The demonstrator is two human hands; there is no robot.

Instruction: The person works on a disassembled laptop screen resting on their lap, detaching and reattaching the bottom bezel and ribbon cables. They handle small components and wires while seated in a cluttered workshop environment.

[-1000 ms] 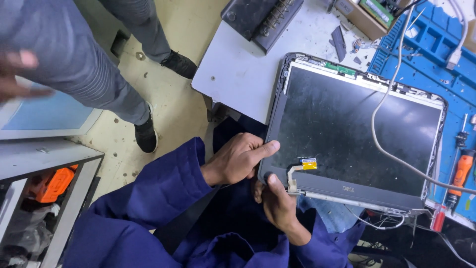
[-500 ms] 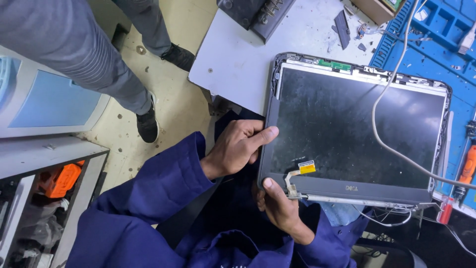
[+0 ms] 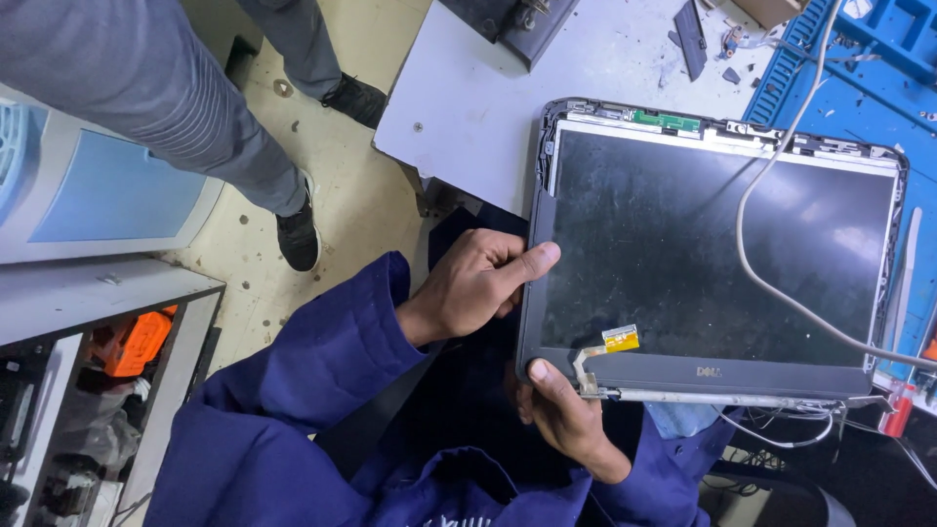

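A laptop display panel (image 3: pixel 712 254) with a dark, dusty screen and a partly stripped grey frame lies at the edge of a white table (image 3: pixel 488 107). My left hand (image 3: pixel 473 288) grips its left edge, thumb flat on the bezel and fingers curled underneath. My right hand (image 3: pixel 566 420) holds the lower left corner from below, thumb pressed on the bottom bezel. A flat cable with a yellow tape tab (image 3: pixel 620 340) sticks out by the hinge bar, close to my right thumb. A white cable (image 3: pixel 771 283) trails across the screen. Both of my sleeves are dark blue.
Another person's legs in grey trousers (image 3: pixel 166 88) and black shoes (image 3: pixel 298 234) stand on the floor to the left. A blue work mat (image 3: pixel 859 68) lies at the right, with a red-handled tool (image 3: pixel 893 410) beyond the panel. A shelf holds an orange device (image 3: pixel 132 342) at lower left.
Both hands keep the same hold on the panel. The other person's hand seen at the far left earlier has left the view, and the view has shifted a little.
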